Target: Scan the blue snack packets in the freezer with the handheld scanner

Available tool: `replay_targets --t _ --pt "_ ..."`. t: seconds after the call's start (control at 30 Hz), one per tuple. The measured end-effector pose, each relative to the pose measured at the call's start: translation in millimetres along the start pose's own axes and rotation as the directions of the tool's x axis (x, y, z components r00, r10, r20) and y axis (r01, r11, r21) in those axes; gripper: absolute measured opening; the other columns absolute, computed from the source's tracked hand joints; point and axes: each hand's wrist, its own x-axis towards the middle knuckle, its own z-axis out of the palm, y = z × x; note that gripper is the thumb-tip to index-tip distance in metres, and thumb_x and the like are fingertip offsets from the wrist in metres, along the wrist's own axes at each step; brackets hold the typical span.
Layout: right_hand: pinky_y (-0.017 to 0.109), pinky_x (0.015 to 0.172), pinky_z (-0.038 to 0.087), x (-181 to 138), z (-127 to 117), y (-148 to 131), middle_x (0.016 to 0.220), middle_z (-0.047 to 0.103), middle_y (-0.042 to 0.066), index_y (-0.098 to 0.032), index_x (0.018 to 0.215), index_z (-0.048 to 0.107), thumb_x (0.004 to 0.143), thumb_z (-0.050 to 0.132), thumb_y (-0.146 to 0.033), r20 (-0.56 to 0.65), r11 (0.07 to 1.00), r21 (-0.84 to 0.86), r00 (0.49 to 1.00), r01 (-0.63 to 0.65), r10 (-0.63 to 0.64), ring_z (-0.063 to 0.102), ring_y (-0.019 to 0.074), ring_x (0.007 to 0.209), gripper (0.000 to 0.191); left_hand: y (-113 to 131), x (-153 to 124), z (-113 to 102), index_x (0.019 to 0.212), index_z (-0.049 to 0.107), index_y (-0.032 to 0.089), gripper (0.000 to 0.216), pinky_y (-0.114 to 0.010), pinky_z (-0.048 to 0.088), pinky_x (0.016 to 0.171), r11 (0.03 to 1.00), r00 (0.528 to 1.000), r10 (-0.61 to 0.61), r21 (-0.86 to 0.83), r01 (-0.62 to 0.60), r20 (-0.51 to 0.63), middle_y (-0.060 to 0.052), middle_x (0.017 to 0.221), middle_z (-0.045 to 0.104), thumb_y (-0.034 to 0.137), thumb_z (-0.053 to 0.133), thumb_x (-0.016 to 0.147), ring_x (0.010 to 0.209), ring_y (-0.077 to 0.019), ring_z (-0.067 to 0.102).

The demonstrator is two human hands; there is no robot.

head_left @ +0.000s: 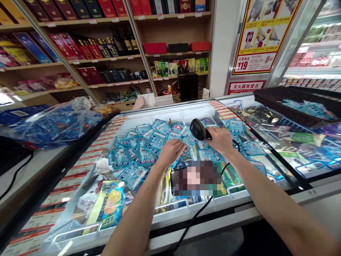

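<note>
My right hand (221, 140) is closed around the handle of a black barcode scanner (198, 129), whose head points left over the packets. A black cable (191, 217) trails across the front of the freezer. My left hand (172, 153) is low over the pile, its fingers bent together at the edge of a small blue packet (188, 141). Its grip is partly hidden. Many more blue packets (146, 156) with white barcode labels lie spread and overlapping on the glass freezer top (66, 213). A phone (197, 177) with a blurred-out screen lies between my forearms.
At left is a clear plastic bag (61, 122) full of blue packets. A black tray (269, 97) with similar packets stands at the back right. Price labels (87, 160) line the glass. Shelves (106, 57) of boxes and bottles stand behind; part of another person's arm (139, 102) shows beyond the freezer.
</note>
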Motion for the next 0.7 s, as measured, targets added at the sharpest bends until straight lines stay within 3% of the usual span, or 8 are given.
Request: replay_targets --t 0.23,0.37,0.53,0.7 --pt "0.028 0.062 0.028 0 -2 -2 0.085 0.066 0.005 -0.02 0.101 0.061 0.084 0.05 -0.034 0.013 1.0 0.016 1.0 0.008 -0.008 0.06 0.0191 0.078 0.024 1 1 9 0.123 0.052 0.022 0.049 -0.041 0.038 0.092 0.977 0.979 -0.162 0.119 0.178 -0.127 -0.011 0.122 0.056 0.054 0.043 0.086 0.114 -0.0268 0.048" --pt "0.028 0.063 0.029 -1 -1 -2 0.087 0.067 0.004 -0.021 0.102 0.061 0.084 0.051 -0.034 0.003 1.0 0.014 1.0 0.018 -0.018 0.06 0.0194 0.08 0.024 -1 1 13 0.115 0.059 0.025 0.05 -0.045 0.037 0.092 0.959 0.967 -0.226 0.147 0.242 -0.116 -0.01 0.119 0.059 0.06 0.045 0.082 0.113 -0.0292 0.048" --pt "0.028 0.063 0.029 -1 -1 -2 0.087 0.067 0.006 -0.02 0.102 0.061 0.084 0.051 -0.034 0.021 1.0 0.014 1.0 0.009 -0.009 0.06 0.0197 0.08 0.025 -16 2 16 0.112 0.06 0.026 0.05 -0.041 0.039 0.09 0.96 0.957 -0.274 0.031 0.279 -0.099 -0.008 0.113 0.061 0.06 0.055 0.077 0.107 -0.0264 0.053" --pt "0.028 0.063 0.029 -1 0 -2 0.088 0.067 0.005 -0.021 0.103 0.061 0.084 0.051 -0.035 0.022 1.0 0.005 1.0 0.007 -0.007 0.06 0.0198 0.08 0.026 -25 2 16 0.116 0.05 0.019 0.048 -0.037 0.045 0.077 0.902 0.903 -0.417 -0.167 0.399 -0.098 -0.007 0.093 0.065 0.05 0.054 0.081 0.078 -0.0211 0.06"
